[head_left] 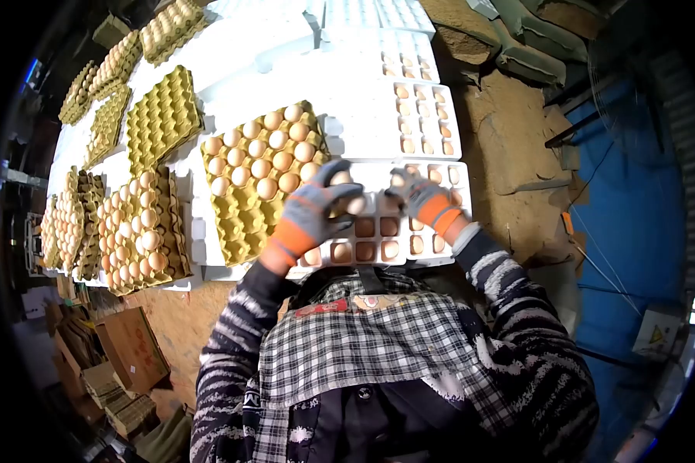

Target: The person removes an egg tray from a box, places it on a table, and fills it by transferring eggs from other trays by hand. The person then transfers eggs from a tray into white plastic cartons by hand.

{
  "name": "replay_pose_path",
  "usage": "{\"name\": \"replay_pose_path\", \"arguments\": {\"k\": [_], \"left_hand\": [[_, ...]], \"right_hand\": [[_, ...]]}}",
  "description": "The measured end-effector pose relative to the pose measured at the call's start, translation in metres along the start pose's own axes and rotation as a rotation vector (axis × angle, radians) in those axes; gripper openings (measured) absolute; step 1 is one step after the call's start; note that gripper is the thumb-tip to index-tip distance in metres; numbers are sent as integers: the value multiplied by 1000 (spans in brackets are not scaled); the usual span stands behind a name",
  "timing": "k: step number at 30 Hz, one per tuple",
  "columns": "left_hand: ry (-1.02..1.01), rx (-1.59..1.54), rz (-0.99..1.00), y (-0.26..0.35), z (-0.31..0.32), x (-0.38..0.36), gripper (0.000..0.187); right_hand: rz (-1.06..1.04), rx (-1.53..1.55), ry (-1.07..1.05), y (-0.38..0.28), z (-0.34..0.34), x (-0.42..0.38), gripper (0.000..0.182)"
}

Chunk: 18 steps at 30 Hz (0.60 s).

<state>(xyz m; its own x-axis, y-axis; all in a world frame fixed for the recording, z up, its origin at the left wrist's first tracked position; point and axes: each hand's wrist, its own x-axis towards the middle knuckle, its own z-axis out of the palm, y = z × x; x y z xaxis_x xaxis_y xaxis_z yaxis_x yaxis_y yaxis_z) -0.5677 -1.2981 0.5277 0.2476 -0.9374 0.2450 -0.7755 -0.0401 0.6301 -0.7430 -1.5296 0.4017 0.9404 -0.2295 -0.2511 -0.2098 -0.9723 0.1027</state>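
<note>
My left hand (316,202), in a grey and orange glove, has its fingers curled round eggs (355,205) above the white foam tray (398,261). My right hand (425,197), gloved alike, is over the same tray, its fingers bent round an egg (398,182); its fingertips are slightly blurred. Brown eggs (340,251) sit in the tray's front cells, and more fill cells at its right side. Close to my left hand lies a yellow pulp egg tray (239,220), eggs in its far rows and bare cups at the front. My hands hide part of the foam tray.
Another foam tray with eggs (425,119) lies beyond my right hand. Stacked pulp trays of eggs (135,231) stand at the left, near a bare pulp tray (162,116). A cardboard box (131,351) is on the floor at lower left. Brown sacking (510,147) borders the right side.
</note>
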Motion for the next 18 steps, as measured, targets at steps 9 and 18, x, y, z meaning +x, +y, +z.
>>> {"name": "replay_pose_path", "arguments": {"k": [9, 18], "left_hand": [[-766, 429, -3, -73, 110, 85, 29], [-48, 356, -273, -118, 153, 141, 55]], "right_hand": [[-2, 513, -35, 24, -4, 18, 43], [126, 668, 450, 39, -10, 95, 49]]}}
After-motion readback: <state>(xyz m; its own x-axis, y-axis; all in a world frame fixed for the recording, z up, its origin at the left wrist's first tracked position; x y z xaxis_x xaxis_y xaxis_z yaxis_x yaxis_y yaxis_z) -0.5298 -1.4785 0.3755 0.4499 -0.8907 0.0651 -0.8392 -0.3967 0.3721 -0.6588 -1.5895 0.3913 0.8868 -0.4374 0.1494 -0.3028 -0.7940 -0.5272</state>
